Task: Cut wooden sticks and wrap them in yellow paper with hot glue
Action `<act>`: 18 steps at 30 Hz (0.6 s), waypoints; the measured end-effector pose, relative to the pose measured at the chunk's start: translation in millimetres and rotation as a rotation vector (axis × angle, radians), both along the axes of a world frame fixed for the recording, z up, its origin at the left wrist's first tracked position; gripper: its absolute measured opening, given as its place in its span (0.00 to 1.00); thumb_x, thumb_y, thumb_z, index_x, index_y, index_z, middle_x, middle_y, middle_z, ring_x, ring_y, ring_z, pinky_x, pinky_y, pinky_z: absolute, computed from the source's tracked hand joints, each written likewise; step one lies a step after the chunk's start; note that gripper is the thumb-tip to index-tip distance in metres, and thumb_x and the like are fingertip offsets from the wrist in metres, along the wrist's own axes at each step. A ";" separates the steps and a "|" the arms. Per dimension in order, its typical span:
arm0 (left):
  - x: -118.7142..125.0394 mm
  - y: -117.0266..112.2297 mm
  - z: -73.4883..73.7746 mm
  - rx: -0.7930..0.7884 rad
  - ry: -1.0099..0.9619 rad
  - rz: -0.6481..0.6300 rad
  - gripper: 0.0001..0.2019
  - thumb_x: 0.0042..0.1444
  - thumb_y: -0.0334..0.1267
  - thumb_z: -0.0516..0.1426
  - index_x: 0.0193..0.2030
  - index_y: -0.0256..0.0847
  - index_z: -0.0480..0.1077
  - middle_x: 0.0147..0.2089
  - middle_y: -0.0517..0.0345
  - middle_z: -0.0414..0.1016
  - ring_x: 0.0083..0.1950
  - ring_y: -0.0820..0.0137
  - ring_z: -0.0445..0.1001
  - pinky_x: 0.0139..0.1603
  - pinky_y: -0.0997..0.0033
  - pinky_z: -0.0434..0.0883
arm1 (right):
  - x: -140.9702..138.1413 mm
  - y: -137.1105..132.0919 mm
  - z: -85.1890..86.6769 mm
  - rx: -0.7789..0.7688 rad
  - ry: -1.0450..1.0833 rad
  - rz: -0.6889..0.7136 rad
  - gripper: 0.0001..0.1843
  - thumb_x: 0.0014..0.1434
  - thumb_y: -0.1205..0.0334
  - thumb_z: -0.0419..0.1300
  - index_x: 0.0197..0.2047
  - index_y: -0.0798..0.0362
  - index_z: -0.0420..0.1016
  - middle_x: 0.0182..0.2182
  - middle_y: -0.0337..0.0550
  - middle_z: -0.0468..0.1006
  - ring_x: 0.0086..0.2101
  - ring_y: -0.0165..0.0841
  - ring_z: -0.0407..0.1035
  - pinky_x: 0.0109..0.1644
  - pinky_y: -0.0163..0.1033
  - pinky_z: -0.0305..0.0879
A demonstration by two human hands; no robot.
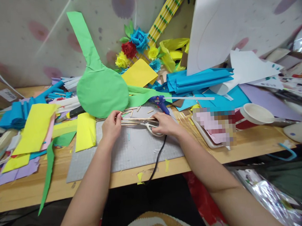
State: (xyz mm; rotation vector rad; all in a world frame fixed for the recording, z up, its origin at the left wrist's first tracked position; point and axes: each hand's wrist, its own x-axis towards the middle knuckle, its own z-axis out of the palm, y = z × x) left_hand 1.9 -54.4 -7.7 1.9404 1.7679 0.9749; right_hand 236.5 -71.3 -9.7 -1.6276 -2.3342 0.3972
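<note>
Pinches thin wooden sticks (pixel 141 119) in the left hand (pixel 111 126), thumb closed against the fingertips, and grips scissors (pixel 148 126) by the white handles in the right hand (pixel 165 123). Holds sticks and blades between the two hands, over the far part of a grey cutting mat (pixel 140 154); cannot tell about any bite of the blades on the wood.

Looks partway along, judging by short stick pieces (pixel 150 111) loose just beyond the hands and by longer lengths uncut in the grip. Shows no joined sticks; cannot tell the number of cuts left. Looks further advanced on the green paper-covered disc (pixel 102 92), fully wrapped on the visible face and lying behind the left hand.

Reaches forward with both forearms from the near edge, converging over the mat. Bends the left wrist inward, back of the hand upward; angles the right hand leftward, palm down, fingers curled at the handles.

Farther out, shows a purple glue gun (pixel 162 104) just beyond the right hand, a black cord (pixel 160 153) across the mat, folded yellow paper (pixel 85 132) near the left forearm, and a cup (pixel 253 115) toward the right of the worktop (pixel 247 144).
</note>
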 end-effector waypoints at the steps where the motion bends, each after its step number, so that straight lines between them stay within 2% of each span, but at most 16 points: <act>1: 0.1 0.0 0.7 0.028 -0.002 0.026 0.12 0.59 0.44 0.46 0.39 0.42 0.66 0.34 0.58 0.72 0.34 0.71 0.69 0.35 0.73 0.62 | 0.7 0.2 1.7 -0.025 0.039 -0.011 0.19 0.44 0.57 0.59 0.42 0.53 0.71 0.38 0.44 0.73 0.37 0.34 0.65 0.40 0.36 0.58; 5: -2.3 1.6 2.1 0.182 0.012 0.195 0.11 0.59 0.42 0.46 0.38 0.41 0.66 0.40 0.53 0.70 0.39 0.70 0.68 0.39 0.72 0.63 | 4.1 3.2 3.4 -0.061 0.164 -0.072 0.18 0.44 0.57 0.59 0.41 0.51 0.70 0.37 0.42 0.73 0.35 0.32 0.66 0.38 0.35 0.58; 8: -5.0 2.8 1.7 0.206 0.004 0.234 0.12 0.60 0.42 0.45 0.40 0.41 0.66 0.40 0.53 0.69 0.38 0.70 0.68 0.39 0.71 0.63 | 5.0 5.1 1.9 -0.038 0.196 -0.077 0.18 0.44 0.57 0.59 0.40 0.51 0.69 0.38 0.42 0.72 0.35 0.31 0.65 0.38 0.35 0.59; 11: -4.8 2.4 1.0 0.211 0.009 0.203 0.12 0.59 0.43 0.46 0.41 0.41 0.66 0.41 0.54 0.70 0.38 0.70 0.68 0.40 0.72 0.63 | 2.4 4.8 1.0 -0.001 0.176 -0.030 0.18 0.44 0.59 0.58 0.41 0.52 0.68 0.39 0.42 0.70 0.36 0.31 0.65 0.39 0.35 0.59; 14: -3.2 2.0 -0.2 0.185 0.051 0.097 0.12 0.58 0.43 0.48 0.41 0.42 0.68 0.42 0.54 0.70 0.42 0.69 0.68 0.42 0.71 0.64 | -1.1 4.1 0.1 0.043 0.146 0.023 0.18 0.42 0.61 0.58 0.40 0.53 0.68 0.39 0.44 0.69 0.37 0.33 0.64 0.42 0.37 0.59; 18: -4.6 5.3 -6.0 0.115 0.097 -0.020 0.12 0.58 0.40 0.47 0.44 0.42 0.68 0.44 0.52 0.69 0.46 0.66 0.68 0.46 0.69 0.64 | -0.3 5.9 -1.4 -0.023 0.316 0.052 0.17 0.42 0.63 0.58 0.39 0.53 0.67 0.39 0.43 0.69 0.38 0.33 0.64 0.42 0.38 0.59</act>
